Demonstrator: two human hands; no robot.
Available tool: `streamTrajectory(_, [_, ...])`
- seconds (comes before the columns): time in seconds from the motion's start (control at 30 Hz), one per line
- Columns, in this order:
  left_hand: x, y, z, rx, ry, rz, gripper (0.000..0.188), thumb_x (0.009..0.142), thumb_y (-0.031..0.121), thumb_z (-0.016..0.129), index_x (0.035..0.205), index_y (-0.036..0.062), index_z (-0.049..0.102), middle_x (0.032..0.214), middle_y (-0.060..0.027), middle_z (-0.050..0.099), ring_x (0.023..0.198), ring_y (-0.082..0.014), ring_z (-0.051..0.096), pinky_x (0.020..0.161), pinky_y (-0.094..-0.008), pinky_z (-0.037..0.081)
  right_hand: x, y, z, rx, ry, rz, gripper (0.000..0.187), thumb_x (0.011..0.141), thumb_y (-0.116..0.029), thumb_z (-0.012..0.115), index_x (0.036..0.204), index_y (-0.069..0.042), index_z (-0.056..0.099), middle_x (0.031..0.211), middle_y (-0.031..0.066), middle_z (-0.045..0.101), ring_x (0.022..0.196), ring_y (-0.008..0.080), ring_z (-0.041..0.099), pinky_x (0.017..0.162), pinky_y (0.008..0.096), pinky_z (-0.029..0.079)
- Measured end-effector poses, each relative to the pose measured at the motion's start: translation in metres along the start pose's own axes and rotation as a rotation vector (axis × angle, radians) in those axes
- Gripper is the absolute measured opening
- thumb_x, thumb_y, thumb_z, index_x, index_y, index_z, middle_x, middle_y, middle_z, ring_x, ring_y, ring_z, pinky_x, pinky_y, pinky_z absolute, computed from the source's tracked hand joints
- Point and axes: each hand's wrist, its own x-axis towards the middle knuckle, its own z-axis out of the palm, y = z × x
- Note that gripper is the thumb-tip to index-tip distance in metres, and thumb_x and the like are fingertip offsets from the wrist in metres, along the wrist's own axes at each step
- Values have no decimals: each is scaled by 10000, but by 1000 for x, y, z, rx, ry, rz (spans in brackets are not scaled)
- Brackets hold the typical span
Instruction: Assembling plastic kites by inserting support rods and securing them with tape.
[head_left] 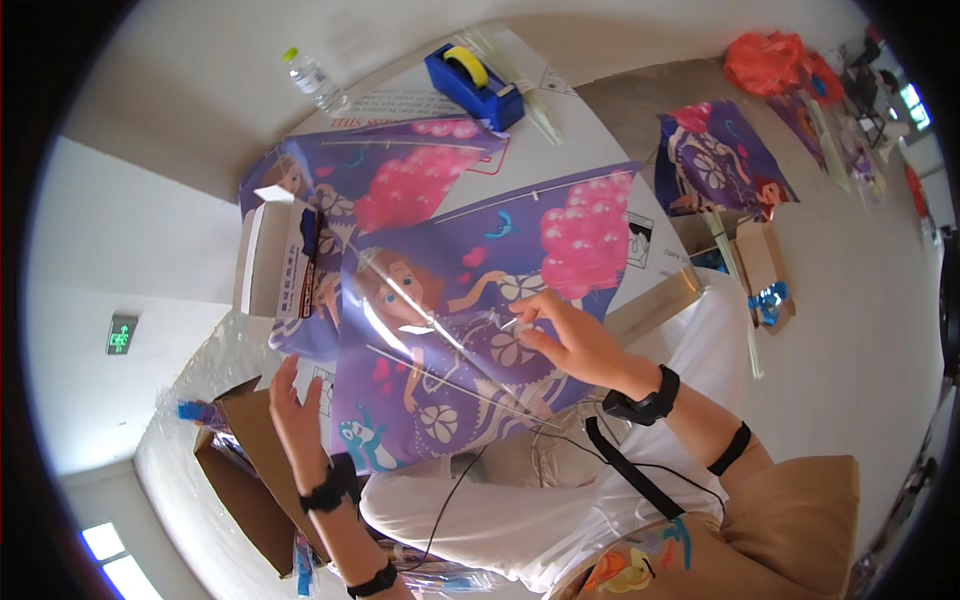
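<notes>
A purple kite sheet (495, 255) printed with a cartoon girl and pink balloons lies spread in front of me, partly over a second such sheet (345, 150). Thin pale rods run across it, and a shiny long rod (455, 345) crosses its middle diagonally. Over the middle, my right hand (568, 345) is closed in a pinch on a small white piece (510, 323); its kind is too small to tell. Beside the sheet's lower left edge, my left hand (298, 412) is raised with fingers apart, holding nothing.
A blue tape dispenser (490, 103) with yellow tape and a plastic bottle (315, 82) stand at the back. A white box (270, 260) lies left; an open cardboard box (230, 455) is below it. Right, on the floor, are another printed sheet (712, 165) and a small carton (765, 255).
</notes>
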Motion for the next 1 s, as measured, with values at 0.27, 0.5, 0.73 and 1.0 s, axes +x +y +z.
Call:
streamTrajectory(0.27, [-4,158,20,-787,59,-189,145,934,120,598,1061,53,623,980,-25,623,934,-99,575,819,-242,434,-2,50,-137,379,155,226,146,947,-159,592,954,-26,533,901,28,587,878,130,637,765,252,493])
streamTrajectory(0.5, [67,155,159,-1144,-64,-240,119,916,114,628,1033,92,630,914,22,627,857,-85,577,757,-244,437,20,124,-237,207,160,267,77,932,-94,585,932,-37,533,838,16,571,713,91,564,674,232,482])
streamTrajectory(0.73, [104,124,258,-1203,117,-301,146,887,134,675,1017,100,617,862,33,614,788,-65,554,700,-216,401,59,168,-231,123,404,355,153,892,-100,635,983,-10,552,808,42,586,690,107,577,602,242,484])
streamTrajectory(1.0, [100,97,290,-1016,278,-279,171,885,161,684,1021,86,611,866,21,616,808,-76,564,710,-216,420,83,203,-190,115,489,341,157,944,-146,574,1023,-38,491,929,77,599,780,154,662,638,278,500])
